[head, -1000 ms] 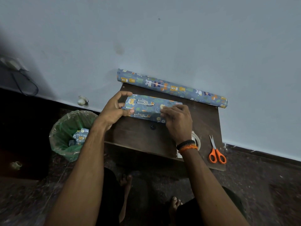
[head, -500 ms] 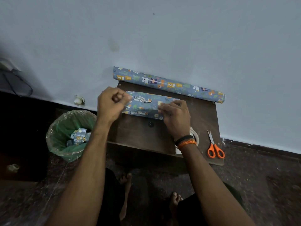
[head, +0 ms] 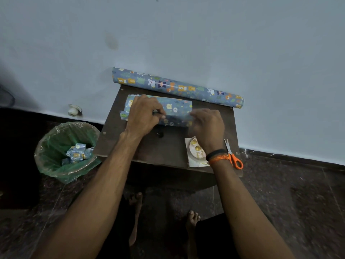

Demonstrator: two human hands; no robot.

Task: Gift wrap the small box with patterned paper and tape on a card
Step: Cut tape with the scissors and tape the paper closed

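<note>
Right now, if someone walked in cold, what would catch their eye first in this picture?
Both hands at work on the box, wrapped in blue animal-print paper, at the middle of the dark table: the left hand lies over it and the right hand is at its right end. Behind it, the matching roll lies along the wall. Orange scissors sit at the table's right edge, and a green-lined bin with paper scraps stands on the floor to the left.

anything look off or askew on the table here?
Mostly fine. The wrapped box has an uneven paper flap jutting out at its left end, not yet folded flat. The paper roll overhangs both table sides, and the scissors sit at its right edge.
</note>
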